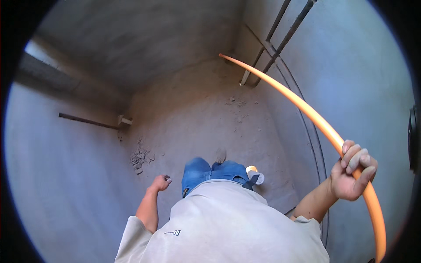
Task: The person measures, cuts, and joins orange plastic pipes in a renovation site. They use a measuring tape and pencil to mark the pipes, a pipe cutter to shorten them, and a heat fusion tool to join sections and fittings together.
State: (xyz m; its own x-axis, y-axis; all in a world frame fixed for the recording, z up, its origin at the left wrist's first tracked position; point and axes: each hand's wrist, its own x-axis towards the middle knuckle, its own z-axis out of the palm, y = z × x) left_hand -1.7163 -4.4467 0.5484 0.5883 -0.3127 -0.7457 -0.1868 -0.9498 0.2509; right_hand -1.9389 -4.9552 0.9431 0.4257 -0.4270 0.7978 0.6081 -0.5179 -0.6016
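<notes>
A long orange flexible pipe [300, 103] runs diagonally from the far wall down past my right side to the lower edge. My right hand [353, 177] grips it, fingers wrapped round it. My left hand [161, 183] hangs low beside my left hip with curled fingers; a small dark shape is at its fingertips, too small to name. Below are my blue jeans and grey shirt, with a yellow and white item [254, 174] at the right of my waist, partly hidden.
Plastered walls surround a dusty floor [193, 127] with rubble [142, 158] at left. The right wall [359, 87] has two vertical chases [291, 28] and a long channel with conduit. A horizontal slot [87, 120] crosses the left wall. A dark object [411, 138] stands at the far right edge.
</notes>
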